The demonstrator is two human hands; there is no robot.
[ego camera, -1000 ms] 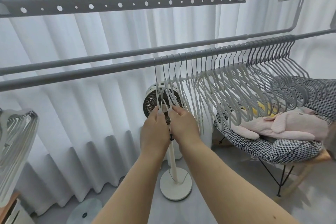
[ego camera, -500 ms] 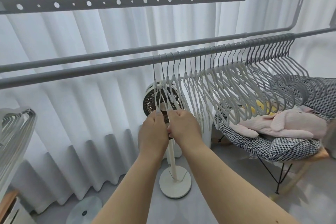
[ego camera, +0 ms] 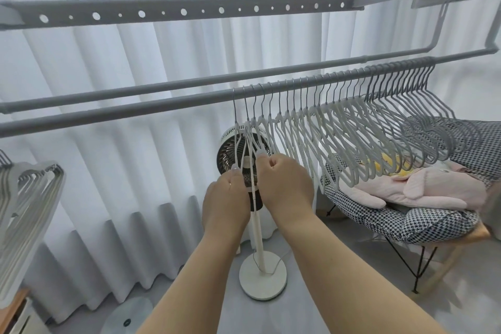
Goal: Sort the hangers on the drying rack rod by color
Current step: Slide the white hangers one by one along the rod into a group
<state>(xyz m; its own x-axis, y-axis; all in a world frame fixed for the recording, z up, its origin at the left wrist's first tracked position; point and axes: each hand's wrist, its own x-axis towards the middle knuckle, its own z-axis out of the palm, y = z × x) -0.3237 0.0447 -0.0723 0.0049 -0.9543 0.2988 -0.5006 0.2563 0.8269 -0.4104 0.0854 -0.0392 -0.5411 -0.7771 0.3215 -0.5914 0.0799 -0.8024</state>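
White hangers (ego camera: 298, 127): hung mid-frame on the rod (ego camera: 135, 110), grey hangers (ego camera: 423, 106) grouped at upper right. Leftmost few were pinched by left hand (ego camera: 226, 198) and right hand (ego camera: 284, 184), fingers clamped on their arms. Compared with a second earlier, the hands had been drawn slightly apart, the tangled arms being separated; sorting was judged nearly complete.

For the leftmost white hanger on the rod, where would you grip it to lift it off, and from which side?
Grip the leftmost white hanger at its neck, just under the hook, coming from the left: the rod is bare there, while other hangers crowd its right. The left hand and right hand hold lower strands, probably giving less control of the hook.
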